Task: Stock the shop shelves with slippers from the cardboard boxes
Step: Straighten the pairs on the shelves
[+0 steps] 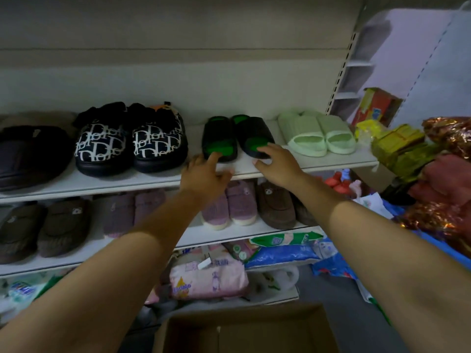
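Both hands are up at the white upper shelf [318, 163]. The pair of black rubber slides with bright green footbeds [221, 137] sits on it, between the black fabric slippers with white lettering [132, 141] and the pale green ribbed slides [318, 135].

Left hand [204, 171]: fingers out, tips touching the near end of the left slide, nothing gripped. Right hand [276, 163]: fingers laid flat over the near end of the right slide, not curled round it. Both loose, nudging rather than holding.

Step, as I read it: squaring the pair. The left slide lies fairly straight. The right one splays, its near end angled off toward the pale green pair.

To do it well:
- Push with flat fingertips and light pressure, since rubber may drag and skew.
- Swing the right slide's near end leftward until the two lie parallel, just beside each other.
- Level the near ends with the neighbours, back from the shelf lip.
- Keep a gap on each side.

The brown cardboard box [244, 329] is open below me. Its inside is too dark to tell what's left.
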The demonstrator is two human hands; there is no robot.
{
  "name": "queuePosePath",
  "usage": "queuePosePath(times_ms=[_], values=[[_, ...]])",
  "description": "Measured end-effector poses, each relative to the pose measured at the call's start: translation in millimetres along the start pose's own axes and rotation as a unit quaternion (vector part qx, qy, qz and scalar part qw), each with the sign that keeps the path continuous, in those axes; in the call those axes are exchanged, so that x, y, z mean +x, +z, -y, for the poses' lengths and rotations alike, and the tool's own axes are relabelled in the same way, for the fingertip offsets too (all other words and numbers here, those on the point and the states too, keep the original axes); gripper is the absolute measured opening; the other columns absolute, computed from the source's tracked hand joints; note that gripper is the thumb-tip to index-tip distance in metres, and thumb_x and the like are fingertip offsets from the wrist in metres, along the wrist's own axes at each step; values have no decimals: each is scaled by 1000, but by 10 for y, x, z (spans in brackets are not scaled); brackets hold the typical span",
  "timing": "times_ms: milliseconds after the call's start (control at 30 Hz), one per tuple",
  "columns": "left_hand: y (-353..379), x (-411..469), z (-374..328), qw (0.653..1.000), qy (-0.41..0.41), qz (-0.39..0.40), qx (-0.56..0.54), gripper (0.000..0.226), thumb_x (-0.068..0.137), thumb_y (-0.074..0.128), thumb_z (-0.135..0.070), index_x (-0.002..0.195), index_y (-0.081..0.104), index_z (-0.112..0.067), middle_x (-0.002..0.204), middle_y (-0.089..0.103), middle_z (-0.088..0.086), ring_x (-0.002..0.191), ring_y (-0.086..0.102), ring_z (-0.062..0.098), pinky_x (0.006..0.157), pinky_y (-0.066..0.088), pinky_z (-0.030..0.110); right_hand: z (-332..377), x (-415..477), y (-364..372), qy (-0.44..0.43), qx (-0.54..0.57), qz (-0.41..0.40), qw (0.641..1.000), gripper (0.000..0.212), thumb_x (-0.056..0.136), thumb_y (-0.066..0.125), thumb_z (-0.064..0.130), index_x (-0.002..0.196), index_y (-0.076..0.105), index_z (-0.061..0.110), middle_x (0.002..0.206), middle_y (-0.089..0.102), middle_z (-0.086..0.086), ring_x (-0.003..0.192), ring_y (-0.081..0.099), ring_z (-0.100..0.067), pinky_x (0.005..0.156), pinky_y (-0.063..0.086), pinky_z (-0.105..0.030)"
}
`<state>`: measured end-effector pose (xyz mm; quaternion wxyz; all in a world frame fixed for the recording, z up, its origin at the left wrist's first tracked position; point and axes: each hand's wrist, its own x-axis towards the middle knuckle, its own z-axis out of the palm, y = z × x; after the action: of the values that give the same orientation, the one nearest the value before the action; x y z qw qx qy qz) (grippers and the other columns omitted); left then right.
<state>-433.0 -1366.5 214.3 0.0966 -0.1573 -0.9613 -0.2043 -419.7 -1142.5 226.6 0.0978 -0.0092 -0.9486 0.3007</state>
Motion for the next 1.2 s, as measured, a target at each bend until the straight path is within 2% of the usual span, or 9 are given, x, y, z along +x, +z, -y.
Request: queuePosePath(times_ms=[100,333,433,533,633,767,933,1067,1200], values=[[-47,-2,-3,999,-17,-4,-30,65,85,43,-64,141,48,-30,139,55,11,132,47,36,108,40,46,6,12,4,-34,-1,-10,999,48,94,67,38,137,63,16,146,56,-10,133,51,-32,113,40,-40],[-38,-11,-6,998,-28,5,-47,53,100,48,-54,147,46,-29,149,49,10,137,45,34,112,38,46,-75,-15,-87,-75,17,10,997,48,97,65,32,142,58,16,152,50,-8,140,43,-29,117,30,-31],[15,-203,-68,997,-7,-62,-47,60,96,46,-54,144,52,-18,142,54,15,130,48,39,105,44,49,-194,-216,-121,-110,63,-78,989,43,97,64,26,137,62,9,145,55,-14,134,51,-29,113,37,-32],[269,-491,-210,981,86,-168,-33,41,93,57,-37,123,65,-10,125,61,15,114,55,37,93,49,49,-483,-568,-55,-164,79,-185,966,31,95,62,23,120,68,6,124,66,-11,115,61,-29,100,50,-40],[621,-670,-425,969,152,-196,-12,35,89,62,-33,117,67,-13,135,58,17,124,48,42,108,40,46,-925,-846,84,-206,43,-191,959,21,94,64,18,110,69,6,135,61,-8,124,58,-28,106,46,-48],[1171,-710,-560,962,158,-224,10,35,86,66,-24,120,61,-19,152,46,20,137,41,45,118,28,43,-1585,-973,321,-220,-18,-193,956,21,92,64,20,108,70,8,138,58,-8,124,58,-33,104,45,-54],[1938,-759,-657,990,118,-77,-9,31,92,62,-31,109,69,-5,113,66,16,103,59,37,84,54,47,-2449,-1025,616,-47,6,-112,993,40,89,66,24,125,64,6,139,53,-17,126,51,-35,108,43,-42],[2362,-525,-755,995,57,75,-11,55,93,68,-37,140,56,-13,140,59,13,126,55,36,102,49,45,-2881,-826,706,101,24,-48,993,59,88,70,33,139,56,7,141,50,-24,128,49,-43,110,40,-44],[2685,-294,-920,993,8,117,-18,70,92,68,-44,152,42,-18,155,43,10,136,46,33,110,44,42,-3062,-648,793,125,35,-31,991,59,89,76,32,140,57,9,140,52,-24,128,50,-43,109,41,-44]])
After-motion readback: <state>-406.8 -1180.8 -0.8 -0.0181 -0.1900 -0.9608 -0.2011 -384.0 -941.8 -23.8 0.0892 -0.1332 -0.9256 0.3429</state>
